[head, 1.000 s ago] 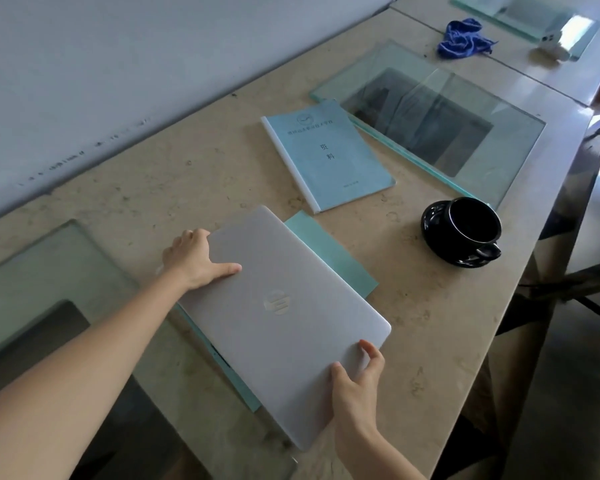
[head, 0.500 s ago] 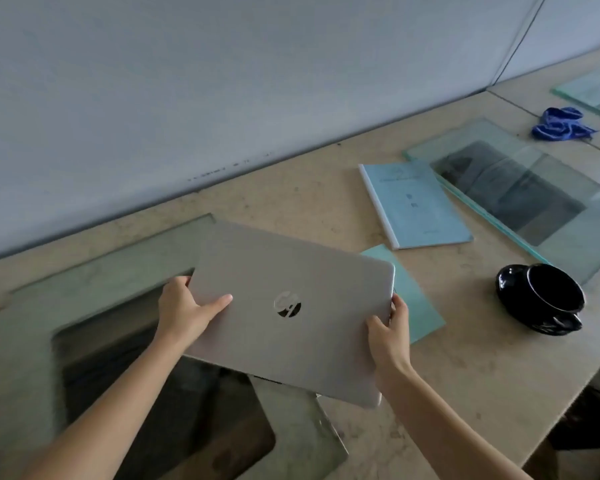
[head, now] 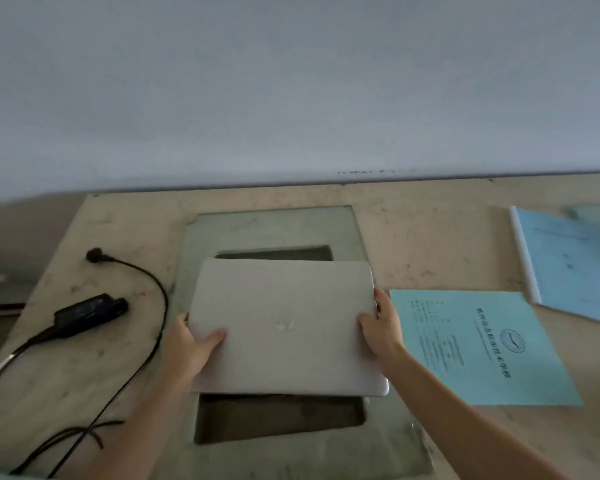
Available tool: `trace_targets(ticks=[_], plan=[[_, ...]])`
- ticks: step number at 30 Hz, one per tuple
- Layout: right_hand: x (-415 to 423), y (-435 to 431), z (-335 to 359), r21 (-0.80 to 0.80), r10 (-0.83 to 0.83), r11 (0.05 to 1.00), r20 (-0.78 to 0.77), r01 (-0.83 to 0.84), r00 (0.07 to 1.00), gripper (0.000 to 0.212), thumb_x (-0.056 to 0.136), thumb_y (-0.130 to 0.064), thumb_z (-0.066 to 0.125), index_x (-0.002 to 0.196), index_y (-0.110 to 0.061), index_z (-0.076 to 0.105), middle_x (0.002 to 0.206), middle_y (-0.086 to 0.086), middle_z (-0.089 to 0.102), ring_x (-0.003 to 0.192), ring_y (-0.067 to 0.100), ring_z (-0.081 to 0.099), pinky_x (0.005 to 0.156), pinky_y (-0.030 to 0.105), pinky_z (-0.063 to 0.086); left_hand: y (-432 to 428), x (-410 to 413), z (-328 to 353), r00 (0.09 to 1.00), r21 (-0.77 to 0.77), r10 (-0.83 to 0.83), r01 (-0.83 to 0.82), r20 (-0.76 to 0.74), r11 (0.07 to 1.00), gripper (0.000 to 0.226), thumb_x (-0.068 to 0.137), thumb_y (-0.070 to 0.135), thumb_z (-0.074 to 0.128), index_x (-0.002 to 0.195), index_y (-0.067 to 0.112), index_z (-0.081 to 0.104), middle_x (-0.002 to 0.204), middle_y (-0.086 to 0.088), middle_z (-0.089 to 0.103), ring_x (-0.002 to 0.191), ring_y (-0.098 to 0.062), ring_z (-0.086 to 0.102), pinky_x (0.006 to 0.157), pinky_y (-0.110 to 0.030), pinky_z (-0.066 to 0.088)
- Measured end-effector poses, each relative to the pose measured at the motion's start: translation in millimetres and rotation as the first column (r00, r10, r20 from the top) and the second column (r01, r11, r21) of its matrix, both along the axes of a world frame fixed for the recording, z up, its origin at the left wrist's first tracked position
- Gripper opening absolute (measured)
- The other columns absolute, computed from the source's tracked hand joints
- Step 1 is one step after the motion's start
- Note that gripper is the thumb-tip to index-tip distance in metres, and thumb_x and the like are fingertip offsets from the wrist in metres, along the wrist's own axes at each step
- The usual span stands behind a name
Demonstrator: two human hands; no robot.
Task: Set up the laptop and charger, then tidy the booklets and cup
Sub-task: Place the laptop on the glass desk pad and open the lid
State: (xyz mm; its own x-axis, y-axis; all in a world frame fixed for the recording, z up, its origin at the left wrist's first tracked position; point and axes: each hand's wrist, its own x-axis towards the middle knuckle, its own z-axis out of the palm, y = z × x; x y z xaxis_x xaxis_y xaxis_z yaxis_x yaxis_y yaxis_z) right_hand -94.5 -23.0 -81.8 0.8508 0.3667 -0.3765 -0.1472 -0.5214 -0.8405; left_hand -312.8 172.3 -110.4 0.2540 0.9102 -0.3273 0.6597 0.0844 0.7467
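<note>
A closed silver laptop (head: 284, 323) is held flat over the glass panel (head: 271, 226) set in the desk. My left hand (head: 191, 344) grips its left edge, thumb on the lid. My right hand (head: 381, 327) grips its right edge. A black charger brick (head: 87, 311) with its cable (head: 153, 289) lies on the desk to the left of the laptop. A teal booklet (head: 482, 348) lies flat just right of my right hand. A light blue booklet (head: 568, 265) lies farther right. The cup is out of view.
The beige desk (head: 430, 244) runs along a grey wall (head: 291, 81). The charger cable loops from a plug (head: 96, 255) near the back down to a tangle (head: 84, 438) at the front left. The desk's left end (head: 66, 220) is close to the charger.
Both hands carried the laptop leftward off the teal booklet and over the glass panel. The view swung left, bringing the charger in and losing the cup.
</note>
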Motion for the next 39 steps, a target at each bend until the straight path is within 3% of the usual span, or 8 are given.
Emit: trace_targets(ticks=[7, 11, 17, 20, 25, 30, 33, 39], plan=[[-20.1, 9.6, -14.2, -0.067, 0.076, 0.995, -0.022, -0.077, 0.997, 0.050, 0.087, 0.002, 0.046, 0.133, -0.016, 0.044, 0.105, 0.002, 0.053, 0.093, 0.019, 0.048, 0.082, 0.034, 0.037, -5.6, -27.6, -14.1, 0.995, -0.038, 0.068, -0.071, -0.067, 0.997, 0.073, 0.068, 0.023, 0.081, 0.127, 0.000, 0.044, 0.124, -0.019, 0.054, 0.110, -0.036, 0.054, 0.092, -0.046, 0.046], [-14.8, 6.5, -20.5, -0.116, 0.087, 0.989, -0.043, -0.092, 0.995, 0.050, 0.088, 0.000, 0.046, 0.135, -0.019, 0.042, 0.105, 0.001, 0.054, 0.092, 0.018, 0.051, 0.080, 0.036, 0.039, -17.3, -26.5, -22.3, 0.995, -0.014, 0.047, -0.048, -0.084, 0.999, 0.059, 0.067, 0.023, 0.080, 0.115, 0.000, 0.054, 0.111, -0.018, 0.064, 0.100, -0.035, 0.060, 0.085, -0.041, 0.050], [-7.2, 3.0, -29.6, -0.177, 0.118, 0.976, -0.048, -0.125, 0.992, 0.052, 0.087, -0.001, 0.044, 0.135, -0.020, 0.042, 0.121, 0.007, 0.050, 0.096, 0.021, 0.050, 0.088, 0.040, 0.044, -21.4, -34.0, -48.9, 0.986, -0.004, 0.010, -0.011, -0.164, 1.000, 0.063, 0.051, 0.048, 0.070, 0.098, 0.008, 0.060, 0.099, -0.012, 0.066, 0.087, -0.028, 0.063, 0.075, -0.045, 0.056], [-5.5, 3.6, -29.4, -0.206, 0.124, 0.970, -0.053, -0.133, 0.991, 0.053, 0.089, -0.002, 0.041, 0.139, -0.020, 0.039, 0.131, 0.006, 0.034, 0.100, 0.019, 0.042, 0.095, 0.038, 0.037, -25.1, -31.1, -41.2, 0.984, 0.010, 0.005, -0.004, -0.179, 1.000, 0.061, 0.057, 0.039, 0.075, 0.105, 0.005, 0.059, 0.104, -0.014, 0.064, 0.090, -0.029, 0.062, 0.077, -0.043, 0.055], [-2.1, 9.9, -30.9, -0.268, 0.146, 0.950, -0.077, -0.161, 0.986, 0.056, 0.088, 0.001, 0.032, 0.138, -0.022, 0.037, 0.115, -0.002, 0.026, 0.105, 0.023, 0.041, 0.100, 0.042, 0.035, -29.7, -28.8, -30.6, 0.967, 0.002, -0.052, 0.054, -0.249, 0.999, 0.054, 0.066, 0.029, 0.075, 0.111, 0.007, 0.055, 0.111, -0.012, 0.058, 0.101, -0.031, 0.058, 0.081, -0.041, 0.051], [0.9, 14.1, -31.0, -0.318, 0.149, 0.930, -0.127, -0.182, 0.981, 0.054, 0.089, -0.003, 0.030, 0.138, -0.024, 0.035, 0.126, 0.002, 0.027, 0.115, 0.029, 0.039, 0.104, 0.045, 0.032, -22.7, -32.7, -29.6, 0.976, -0.052, -0.104, 0.096, -0.194, 0.994, 0.032, 0.062, 0.024, 0.068, 0.088, 0.009, 0.057, 0.093, -0.009, 0.063, 0.091, -0.029, 0.059, 0.076, -0.043, 0.054], [2.4, 15.8, -27.3, -0.326, 0.166, 0.922, -0.162, -0.211, 0.973, 0.046, 0.090, -0.005, 0.030, 0.133, -0.018, 0.038, 0.119, 0.000, 0.025, 0.113, 0.029, 0.038, 0.095, 0.041, 0.032, -20.1, -35.1, -33.7, 0.968, -0.065, -0.133, 0.122, -0.213, 0.990, 0.042, 0.055, 0.036, 0.062, 0.090, 0.012, 0.056, 0.098, -0.009, 0.061, 0.095, -0.030, 0.057, 0.079, -0.043, 0.053], [5.7, 17.8, -24.8, -0.417, 0.227, 0.863, -0.185, -0.286, 0.956, 0.046, 0.086, -0.010, 0.037, 0.131, -0.003, 0.040, 0.133, 0.016, 0.040, 0.122, 0.034, 0.041, 0.096, 0.045, 0.040, -20.8, -34.4, -37.0, 0.966, -0.096, -0.130, 0.111, -0.224, 0.989, 0.049, 0.057, 0.043, 0.062, 0.095, 0.012, 0.054, 0.107, -0.012, 0.058, 0.100, -0.031, 0.055, 0.082, -0.044, 0.052]])
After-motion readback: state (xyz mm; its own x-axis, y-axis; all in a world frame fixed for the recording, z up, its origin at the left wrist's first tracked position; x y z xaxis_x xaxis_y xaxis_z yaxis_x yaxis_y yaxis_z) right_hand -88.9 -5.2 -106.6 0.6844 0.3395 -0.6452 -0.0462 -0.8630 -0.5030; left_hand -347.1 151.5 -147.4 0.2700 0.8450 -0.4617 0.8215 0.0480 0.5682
